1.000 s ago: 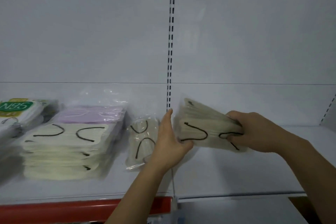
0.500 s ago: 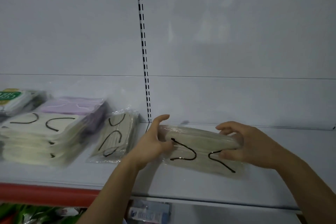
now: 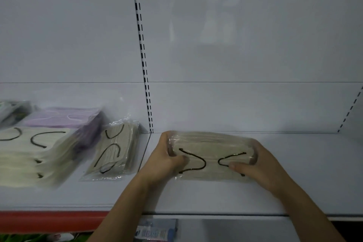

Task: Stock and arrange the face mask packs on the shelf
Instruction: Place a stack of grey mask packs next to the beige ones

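Mask pack (image 3: 211, 156) lies flat on the shelf (image 3: 216, 198), just right of the slotted upright (image 3: 144, 65), its long axis running left to right between the two hands. Well to its left sit a cream stack (image 3: 29, 155), a purple pack (image 3: 62, 117) behind it, and a loose pack (image 3: 115, 152) lying angled near the upright. The left hand (image 3: 167, 160) clasps the pack's left end, fingers curled over the far edge and thumb on top; the right hand (image 3: 255, 163) grips the right end the same way. Both forearms reach in from below, equally near. Squaring it up likely needs only a small slide or release.
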The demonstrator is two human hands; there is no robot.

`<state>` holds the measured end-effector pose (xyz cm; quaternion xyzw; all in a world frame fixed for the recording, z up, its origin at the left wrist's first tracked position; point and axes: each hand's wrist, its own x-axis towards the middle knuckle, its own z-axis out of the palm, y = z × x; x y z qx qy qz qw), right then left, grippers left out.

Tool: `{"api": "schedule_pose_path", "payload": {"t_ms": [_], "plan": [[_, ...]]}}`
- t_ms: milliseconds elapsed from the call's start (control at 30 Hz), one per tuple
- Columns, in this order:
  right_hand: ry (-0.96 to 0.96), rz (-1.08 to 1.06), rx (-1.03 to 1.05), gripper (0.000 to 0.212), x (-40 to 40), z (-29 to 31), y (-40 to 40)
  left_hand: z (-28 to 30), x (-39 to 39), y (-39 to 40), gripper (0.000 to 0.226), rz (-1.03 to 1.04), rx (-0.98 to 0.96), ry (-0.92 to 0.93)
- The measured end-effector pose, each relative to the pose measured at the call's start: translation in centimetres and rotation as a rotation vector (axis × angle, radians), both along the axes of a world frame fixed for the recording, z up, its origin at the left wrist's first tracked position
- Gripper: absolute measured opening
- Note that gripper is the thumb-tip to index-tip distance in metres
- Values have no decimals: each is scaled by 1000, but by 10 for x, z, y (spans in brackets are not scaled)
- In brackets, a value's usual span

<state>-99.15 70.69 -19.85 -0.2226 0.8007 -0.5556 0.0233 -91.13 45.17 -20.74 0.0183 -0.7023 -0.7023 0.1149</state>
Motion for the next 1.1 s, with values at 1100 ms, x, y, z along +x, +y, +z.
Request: {"api": "schedule_pose_path", "payload": {"t_ms": [1100], "plan": [[109,-303,-111,50,-89,36,241,38,-133,252,32,29,-158,19]]}}
